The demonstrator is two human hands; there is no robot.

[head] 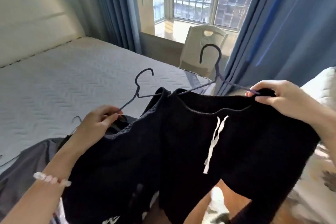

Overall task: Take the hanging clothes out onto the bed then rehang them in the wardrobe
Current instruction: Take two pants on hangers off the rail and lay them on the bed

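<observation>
Two black knit garments on thin dark hangers hang in front of me, above the bed's foot. My right hand (pixel 276 96) pinches the shoulder of the right black top (pixel 245 138), which has a white ribbon (pixel 216 140) at the neck, together with its hanger (pixel 216 71). My left hand (pixel 100 122) grips the arm of the left hanger (pixel 138 89), which carries the other black garment (pixel 118 160). A grey garment (pixel 27 165) with another hanger hook (pixel 77 119) lies on the bed (pixel 63 82) below my left arm.
A bare quilted white mattress fills the left, with a cream headboard (pixel 36 20) behind it. A white chair (pixel 201 51) stands by the window ledge. Blue curtains (pixel 291 32) hang on both sides of the window. White bedding (pixel 320 85) is piled at the right.
</observation>
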